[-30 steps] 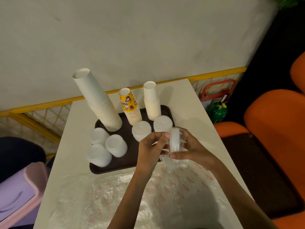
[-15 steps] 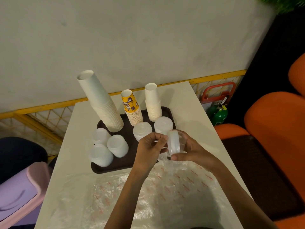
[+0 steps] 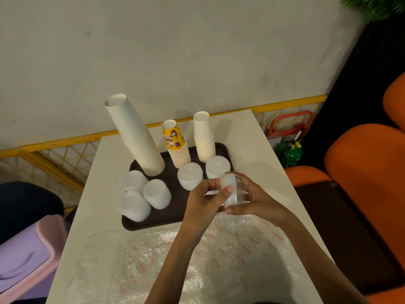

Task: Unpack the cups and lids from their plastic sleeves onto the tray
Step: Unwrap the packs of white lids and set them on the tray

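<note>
A short stack of translucent lids [image 3: 230,189] is held on edge between both hands, just above the tray's near right corner. My left hand [image 3: 205,202] pinches it from the left with thumb and fingers. My right hand [image 3: 256,198] curls round it from the right. The dark brown tray [image 3: 175,213] carries a tall white cup stack [image 3: 135,137], a yellow printed cup stack [image 3: 176,148] and a shorter white cup stack [image 3: 205,137]. Lid stacks stand on the tray at the left [image 3: 145,196] and in the middle [image 3: 190,175]. A clear plastic sleeve [image 3: 197,255] with red print lies crumpled on the white table [image 3: 96,194].
A pale wall with a yellow grid rail [image 3: 65,154] runs behind the table. Orange seats [image 3: 363,172] stand to the right, with a green cylinder [image 3: 290,153] beside a red frame. A pink and purple bin [image 3: 24,255] sits at the lower left.
Both hands keep hold of the lid stack over the tray's right corner; the left thumb has shifted onto the stack's face. The tray's stacks have not moved.
</note>
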A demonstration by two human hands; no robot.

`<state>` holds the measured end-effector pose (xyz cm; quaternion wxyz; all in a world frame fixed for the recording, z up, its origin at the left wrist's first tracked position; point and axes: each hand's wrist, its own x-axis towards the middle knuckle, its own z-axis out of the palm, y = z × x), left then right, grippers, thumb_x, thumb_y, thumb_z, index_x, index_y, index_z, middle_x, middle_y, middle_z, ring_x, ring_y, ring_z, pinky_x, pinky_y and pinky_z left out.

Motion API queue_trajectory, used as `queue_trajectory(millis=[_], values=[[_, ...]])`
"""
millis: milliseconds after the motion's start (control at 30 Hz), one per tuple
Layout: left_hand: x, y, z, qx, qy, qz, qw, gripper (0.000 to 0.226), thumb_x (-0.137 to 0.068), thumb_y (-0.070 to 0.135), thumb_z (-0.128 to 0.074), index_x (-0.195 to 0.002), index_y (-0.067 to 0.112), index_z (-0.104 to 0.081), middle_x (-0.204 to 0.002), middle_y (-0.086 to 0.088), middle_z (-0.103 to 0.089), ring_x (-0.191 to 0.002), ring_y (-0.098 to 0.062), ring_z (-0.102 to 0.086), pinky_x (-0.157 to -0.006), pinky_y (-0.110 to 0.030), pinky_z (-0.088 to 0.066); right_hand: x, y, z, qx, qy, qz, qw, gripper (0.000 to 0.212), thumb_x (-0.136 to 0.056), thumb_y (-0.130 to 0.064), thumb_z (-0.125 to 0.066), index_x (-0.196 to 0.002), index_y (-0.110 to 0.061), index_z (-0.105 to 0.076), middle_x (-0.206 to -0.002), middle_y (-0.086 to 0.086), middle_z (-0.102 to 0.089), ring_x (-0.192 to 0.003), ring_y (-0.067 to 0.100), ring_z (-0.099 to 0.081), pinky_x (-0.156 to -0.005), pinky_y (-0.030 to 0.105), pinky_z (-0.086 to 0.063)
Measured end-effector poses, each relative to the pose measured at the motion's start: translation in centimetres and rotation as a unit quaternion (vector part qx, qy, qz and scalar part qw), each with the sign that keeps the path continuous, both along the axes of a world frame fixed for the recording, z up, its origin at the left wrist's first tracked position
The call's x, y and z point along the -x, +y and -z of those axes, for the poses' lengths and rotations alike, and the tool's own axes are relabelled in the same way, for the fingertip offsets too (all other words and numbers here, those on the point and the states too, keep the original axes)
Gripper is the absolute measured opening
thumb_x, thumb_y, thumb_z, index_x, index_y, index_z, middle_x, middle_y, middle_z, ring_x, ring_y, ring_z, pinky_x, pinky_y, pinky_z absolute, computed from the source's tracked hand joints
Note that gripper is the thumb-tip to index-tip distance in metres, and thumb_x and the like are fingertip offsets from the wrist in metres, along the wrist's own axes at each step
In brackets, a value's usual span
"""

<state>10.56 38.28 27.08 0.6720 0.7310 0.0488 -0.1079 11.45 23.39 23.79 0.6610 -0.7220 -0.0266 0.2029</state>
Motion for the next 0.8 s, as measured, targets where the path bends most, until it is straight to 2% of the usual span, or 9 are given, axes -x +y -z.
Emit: queue_trajectory(millis=[133,267,367,467,667,733,800], values=[[0.0,0.1,-0.1,0.025,0.014,-0.005,1.0,0.015,-0.086,0.021,-0.065,-0.099,0.017,-0.062,-0.097,0.003,-0.066,-0.084,-0.01,-0.067,-0.07,-0.024,-0.059,0.1,-0.2,-0.3,0.0,0.01,0.0,1.0,0.067,-0.079,-0.008,-0.072,-0.131,-0.03,-0.035,-0.129,-0.009,-0.042,-0.103,0.003,-0.05,-0.069,0.006,-0.049],[0.1,0.2,0.0,0.033,0.017,-0.004,0.999,0.018,-0.086,0.021,-0.064,-0.102,0.013,-0.063,-0.097,-0.001,-0.067,-0.085,-0.014,-0.068,-0.07,-0.026,-0.059,0.3,-0.2,-0.7,-0.01,0.017,0.002,1.0,0.051,-0.085,-0.011,-0.063,-0.124,-0.031,-0.037,-0.129,-0.008,-0.04,-0.114,0.009,-0.044,-0.074,0.011,-0.049],[0.1,0.1,0.2,0.037,0.019,-0.005,0.999,0.023,-0.086,0.021,-0.064,-0.106,0.01,-0.063,-0.098,-0.002,-0.067,-0.086,-0.015,-0.067,-0.071,-0.026,-0.058,0.4,-0.1,-0.8,-0.012,0.013,0.007,1.0,0.05,-0.085,-0.01,-0.064,-0.123,-0.03,-0.039,-0.125,-0.009,-0.043,-0.109,0.008,-0.047,-0.072,0.009,-0.05],[0.1,0.1,0.5,0.042,0.017,-0.002,0.999,0.018,-0.087,0.02,-0.063,-0.103,0.012,-0.063,-0.096,-0.001,-0.067,-0.085,-0.014,-0.067,-0.07,-0.024,-0.058,0.4,-0.2,-0.9,-0.025,0.017,0.01,0.999,0.049,-0.086,-0.008,-0.063,-0.124,-0.028,-0.039,-0.12,-0.01,-0.047,-0.101,0.004,-0.052,-0.067,0.007,-0.049],[-0.1,0.3,0.8,0.08,0.042,0.01,0.996,0.01,-0.089,0.019,-0.06,-0.099,0.017,-0.062,-0.097,-0.003,-0.069,-0.081,-0.012,-0.069,-0.065,-0.02,-0.056,0.2,-0.1,-0.7,-0.014,0.019,0.011,1.0,0.052,-0.085,-0.014,-0.067,-0.127,-0.028,-0.039,-0.125,-0.008,-0.046,-0.107,0.009,-0.052,-0.07,0.011,-0.051],[-0.2,0.5,0.9,0.106,0.071,0.016,0.992,0.016,-0.085,0.024,-0.063,-0.1,0.018,-0.063,-0.098,-0.002,-0.07,-0.083,-0.013,-0.069,-0.067,-0.022,-0.056,0.1,-0.1,-0.6,-0.022,0.021,0.003,1.0,0.048,-0.083,-0.017,-0.07,-0.12,-0.03,-0.043,-0.123,-0.012,-0.046,-0.107,0.009,-0.052,-0.069,0.011,-0.052],[-0.3,0.7,1.2,0.134,0.105,0.022,0.985,0.03,-0.076,0.033,-0.066,-0.103,0.019,-0.063,-0.098,-0.001,-0.071,-0.089,-0.017,-0.068,-0.073,-0.027,-0.057,0.1,-0.2,-0.4,-0.033,0.02,-0.005,0.999,0.045,-0.084,-0.01,-0.067,-0.116,-0.032,-0.044,-0.121,-0.014,-0.046,-0.105,0.005,-0.051,-0.068,0.01,-0.051]])
